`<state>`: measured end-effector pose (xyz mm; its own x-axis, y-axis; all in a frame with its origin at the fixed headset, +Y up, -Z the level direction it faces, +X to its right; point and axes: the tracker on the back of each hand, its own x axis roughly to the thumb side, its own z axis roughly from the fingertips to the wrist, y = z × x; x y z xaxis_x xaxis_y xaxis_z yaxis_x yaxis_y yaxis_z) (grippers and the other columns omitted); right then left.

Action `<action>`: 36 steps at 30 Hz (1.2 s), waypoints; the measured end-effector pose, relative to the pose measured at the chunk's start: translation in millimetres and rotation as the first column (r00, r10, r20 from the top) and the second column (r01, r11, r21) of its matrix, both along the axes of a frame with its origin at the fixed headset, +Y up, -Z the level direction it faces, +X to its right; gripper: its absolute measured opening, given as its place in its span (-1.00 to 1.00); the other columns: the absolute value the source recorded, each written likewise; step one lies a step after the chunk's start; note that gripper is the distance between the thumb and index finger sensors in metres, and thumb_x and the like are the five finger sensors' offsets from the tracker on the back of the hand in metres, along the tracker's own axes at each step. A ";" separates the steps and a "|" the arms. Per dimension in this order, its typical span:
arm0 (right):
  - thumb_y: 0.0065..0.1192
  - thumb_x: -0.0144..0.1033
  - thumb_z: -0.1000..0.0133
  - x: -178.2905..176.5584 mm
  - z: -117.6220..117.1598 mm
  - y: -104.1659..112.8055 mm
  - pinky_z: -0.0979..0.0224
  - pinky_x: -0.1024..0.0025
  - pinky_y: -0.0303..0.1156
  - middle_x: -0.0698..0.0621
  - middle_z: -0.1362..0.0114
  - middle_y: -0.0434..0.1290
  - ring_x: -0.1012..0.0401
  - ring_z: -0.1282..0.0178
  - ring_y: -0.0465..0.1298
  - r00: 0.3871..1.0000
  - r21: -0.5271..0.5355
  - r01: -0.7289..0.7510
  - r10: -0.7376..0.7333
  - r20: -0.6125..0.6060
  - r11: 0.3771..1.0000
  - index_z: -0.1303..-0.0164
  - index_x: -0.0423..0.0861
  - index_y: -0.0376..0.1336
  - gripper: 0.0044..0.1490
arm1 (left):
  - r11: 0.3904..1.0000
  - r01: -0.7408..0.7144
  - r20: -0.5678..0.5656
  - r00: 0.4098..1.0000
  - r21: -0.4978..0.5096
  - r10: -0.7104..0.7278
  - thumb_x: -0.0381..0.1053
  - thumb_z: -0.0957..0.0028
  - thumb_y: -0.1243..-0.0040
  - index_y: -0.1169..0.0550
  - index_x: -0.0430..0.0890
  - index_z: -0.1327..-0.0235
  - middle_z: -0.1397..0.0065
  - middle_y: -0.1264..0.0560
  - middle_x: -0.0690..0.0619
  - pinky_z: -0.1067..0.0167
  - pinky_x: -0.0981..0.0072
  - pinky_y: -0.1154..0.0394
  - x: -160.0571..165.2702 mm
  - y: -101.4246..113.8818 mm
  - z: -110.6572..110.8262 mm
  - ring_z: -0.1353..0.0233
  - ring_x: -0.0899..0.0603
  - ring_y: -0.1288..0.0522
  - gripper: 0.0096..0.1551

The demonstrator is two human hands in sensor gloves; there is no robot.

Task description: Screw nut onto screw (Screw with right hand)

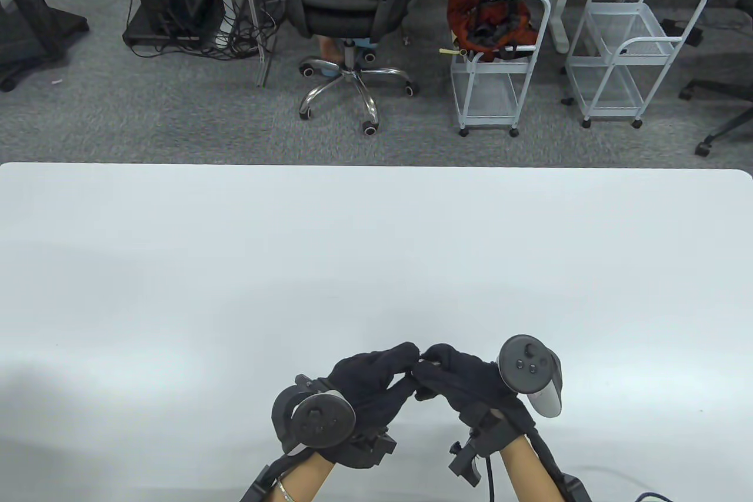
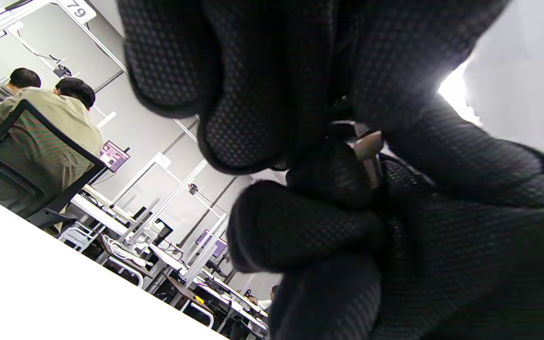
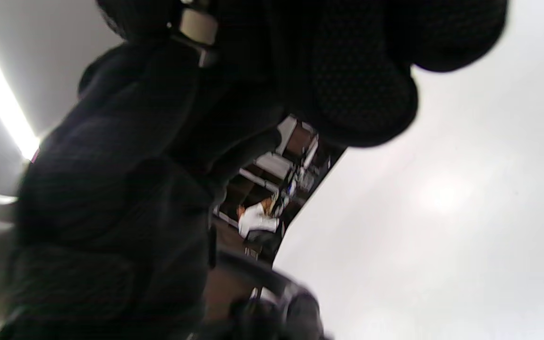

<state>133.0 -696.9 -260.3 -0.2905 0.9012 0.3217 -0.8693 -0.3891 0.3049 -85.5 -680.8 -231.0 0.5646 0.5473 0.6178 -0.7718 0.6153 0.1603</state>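
Observation:
My two gloved hands meet fingertip to fingertip just above the white table (image 1: 376, 243), near its front edge. My left hand (image 1: 410, 362) pinches the screw, and my right hand (image 1: 434, 358) pinches the nut against it. Only a small pale glint of the metal parts (image 1: 430, 361) shows between the fingers in the table view. In the left wrist view a small metal piece (image 2: 367, 145) with a short shaft sits wedged between black fingertips (image 2: 253, 123). In the right wrist view a pale metal piece (image 3: 198, 24) shows at the top edge between the fingers. Most of both parts is hidden by the gloves.
The white table stretches bare ahead and to both sides of the hands. Beyond its far edge stand an office chair (image 1: 347, 2) and two white wire carts (image 1: 500, 72), all on the floor and away from the hands.

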 end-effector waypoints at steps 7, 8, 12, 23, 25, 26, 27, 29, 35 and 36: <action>0.08 0.00 -0.28 0.1 0.2 0.4 -0.04 -0.08 0.46 -0.40 -0.12 0.56 -0.09 0.10 0.67 0.998 -0.054 0.019 -0.023 -0.062 0.998 -0.05 -0.39 0.34 -0.35 | 1.000 0.022 -0.013 1.000 0.021 -0.022 0.15 0.08 -0.35 -0.66 0.02 -0.06 -0.05 -0.79 0.17 -0.08 0.25 -0.65 -0.1 1.2 0.8 0.00 0.06 -0.78 -0.53; 0.11 -0.02 -0.28 -1.2 0.3 1.2 -0.08 -0.09 0.44 -0.40 -0.17 0.52 -0.09 0.04 0.65 0.994 -0.061 -0.018 0.012 -0.104 0.998 -0.11 -0.39 0.30 -0.36 | 1.000 0.014 -0.011 1.000 0.013 -0.014 0.14 0.08 -0.35 -0.67 0.02 -0.06 -0.05 -0.79 0.17 -0.08 0.25 -0.65 -1.1 0.8 0.4 0.00 0.06 -0.78 -0.53; -0.05 -0.03 -0.32 1.4 1.7 0.5 0.08 0.03 0.52 -0.26 0.08 0.65 0.03 0.30 0.71 0.998 0.000 0.018 -0.018 0.062 1.000 0.17 -0.30 0.43 -0.41 | 1.000 0.003 0.024 1.000 0.011 -0.004 0.15 0.09 -0.35 -0.67 0.01 -0.05 -0.04 -0.79 0.18 -0.08 0.25 -0.66 1.7 1.0 1.8 0.00 0.07 -0.78 -0.52; -0.04 -0.02 -0.32 1.3 1.0 0.1 0.06 0.03 0.51 -0.27 0.05 0.64 0.03 0.26 0.71 0.999 -0.012 0.018 -0.017 0.043 1.000 0.12 -0.31 0.41 -0.40 | 1.000 0.008 0.014 1.000 0.019 -0.008 0.15 0.08 -0.34 -0.67 0.00 -0.06 -0.04 -0.79 0.17 -0.08 0.26 -0.66 2.1 1.3 2.1 0.00 0.07 -0.78 -0.52; -0.07 -0.05 -0.32 1.2 1.0 -1.8 0.12 0.03 0.52 -0.26 0.13 0.66 0.03 0.34 0.71 0.996 -0.023 0.052 -0.050 0.071 0.998 0.22 -0.31 0.44 -0.40 | 1.000 0.003 0.016 1.000 0.012 -0.003 0.15 0.08 -0.35 -0.67 -0.01 -0.06 -0.04 -0.79 0.17 -0.07 0.25 -0.66 2.8 0.9 2.6 0.01 0.07 -0.78 -0.52; -0.09 -0.05 -0.32 1.4 0.7 -2.1 0.12 0.03 0.51 -0.27 0.12 0.66 0.03 0.34 0.71 0.998 -0.037 0.045 -0.043 0.049 0.998 0.21 -0.31 0.44 -0.40 | 1.000 0.005 0.015 1.000 0.009 -0.005 0.15 0.08 -0.35 -0.67 -0.01 -0.06 -0.04 -0.79 0.17 -0.07 0.25 -0.66 2.6 0.8 2.3 0.01 0.07 -0.78 -0.52; -0.10 -0.04 -0.33 1.7 0.4 -2.1 0.10 0.02 0.51 -0.27 0.09 0.65 0.03 0.31 0.71 0.999 -0.040 0.036 -0.034 0.037 0.999 0.18 -0.31 0.43 -0.39 | 1.000 0.005 0.015 1.000 0.006 -0.005 0.15 0.08 -0.35 -0.67 -0.01 -0.05 -0.04 -0.79 0.17 -0.07 0.25 -0.66 2.5 0.6 2.1 0.01 0.07 -0.78 -0.52; 0.02 0.02 -0.30 2.1 -0.7 -0.6 0.02 -0.03 0.49 -0.35 -0.03 0.61 -0.04 0.19 0.69 0.999 -0.065 0.014 -0.017 -0.043 0.998 0.04 -0.36 0.38 -0.35 | 1.000 0.011 -0.002 1.000 0.001 -0.011 0.15 0.08 -0.35 -0.67 -0.01 -0.06 -0.05 -0.79 0.17 -0.07 0.25 -0.66 1.4 -0.3 1.2 0.00 0.06 -0.78 -0.52; -0.02 -0.03 -0.31 0.5 -0.1 -0.1 0.07 0.03 0.51 -0.28 0.05 0.64 0.02 0.27 0.70 0.999 -0.028 0.031 -0.031 0.020 0.999 0.12 -0.33 0.41 -0.41 | 1.000 0.002 0.010 1.000 0.021 -0.002 0.15 0.08 -0.35 -0.67 -0.01 -0.05 -0.04 -0.79 0.16 -0.08 0.25 -0.66 1.3 1.7 2.7 0.01 0.07 -0.78 -0.52; -0.03 -0.04 -0.31 0.1 0.0 -1.3 0.10 0.04 0.51 -0.26 0.10 0.65 0.04 0.32 0.71 0.998 -0.022 0.053 -0.052 0.041 0.998 0.18 -0.32 0.43 -0.41 | 1.000 -0.001 0.013 1.000 0.022 0.001 0.14 0.08 -0.35 -0.67 -0.01 -0.05 -0.04 -0.79 0.16 -0.08 0.24 -0.65 2.0 2.0 3.7 0.00 0.06 -0.78 -0.52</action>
<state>133.1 -698.2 -260.3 -0.2547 0.9227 0.2893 -0.9003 -0.3355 0.2775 -83.5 -678.8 -227.3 0.5560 0.5341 0.6368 -0.7746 0.6108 0.1640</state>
